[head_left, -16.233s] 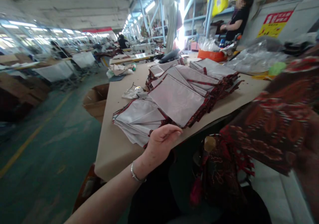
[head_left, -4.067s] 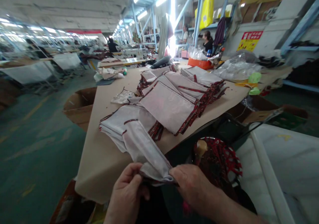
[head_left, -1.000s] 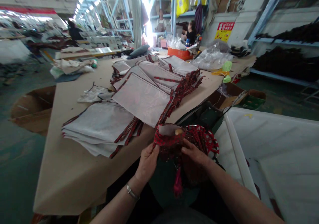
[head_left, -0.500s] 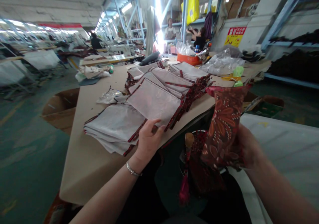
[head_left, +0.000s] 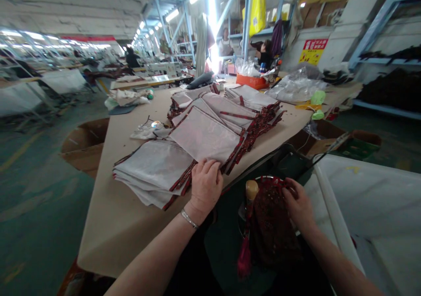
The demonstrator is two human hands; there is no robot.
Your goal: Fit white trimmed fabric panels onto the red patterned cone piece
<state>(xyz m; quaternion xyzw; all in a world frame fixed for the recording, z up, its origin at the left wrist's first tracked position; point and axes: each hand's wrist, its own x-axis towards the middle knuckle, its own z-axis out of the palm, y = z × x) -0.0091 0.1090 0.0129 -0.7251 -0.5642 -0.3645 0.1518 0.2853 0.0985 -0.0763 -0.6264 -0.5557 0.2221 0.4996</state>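
Note:
My left hand (head_left: 206,184) is closed on the near corner of the top grey fabric piece (head_left: 205,133), which has dark red patterned edges. That piece lies on a fanned pile, beside a second stack of grey pieces (head_left: 153,162). Over my lap, my right hand (head_left: 298,206) pinches the upper edge of a dark red patterned cloth piece (head_left: 272,217). Its lower part hangs in shadow. Left of this cloth stands a rounded wooden handle (head_left: 251,190), with a pink tassel (head_left: 244,258) below it. A metal rim shows partly behind them.
The tan table (head_left: 108,234) carries a clear plastic bag (head_left: 148,129) and an orange tray (head_left: 251,81). A cardboard box (head_left: 85,144) stands to its left. At my right is a large white bin (head_left: 371,190). People are at the back.
My right hand has come down and left from holding a red patterned piece upright; it now pinches cloth over my lap. My left fingers have closed on the grey piece's corner.

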